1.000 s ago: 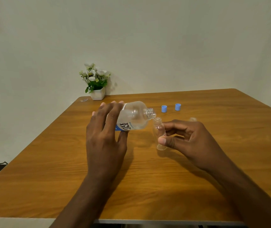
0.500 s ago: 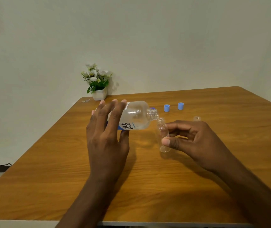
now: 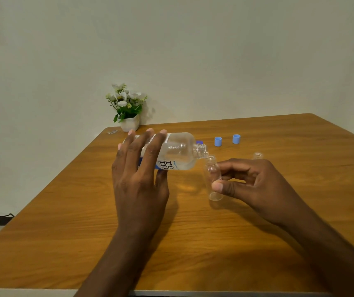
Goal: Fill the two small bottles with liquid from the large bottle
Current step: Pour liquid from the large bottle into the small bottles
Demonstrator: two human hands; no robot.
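Note:
My left hand (image 3: 139,176) holds the large clear bottle (image 3: 178,152) on its side above the wooden table (image 3: 86,232), its open neck pointing right. The neck sits just over the mouth of a small clear bottle (image 3: 212,174). My right hand (image 3: 255,185) grips that small bottle between thumb and fingers, upright and slightly tilted, its base near the table. A second small clear bottle (image 3: 257,155) stands behind my right hand; only its top shows. Clear liquid lies along the large bottle's lower side.
Two small blue caps (image 3: 218,141) (image 3: 236,139) stand on the table behind the bottles. A darker blue cap (image 3: 199,142) peeks out behind the large bottle's neck. A white pot of flowers (image 3: 127,110) sits at the far left corner by the wall.
The large bottle's neck has moved closer to the small bottle's mouth and now sits right over it. Both hands keep their grips.

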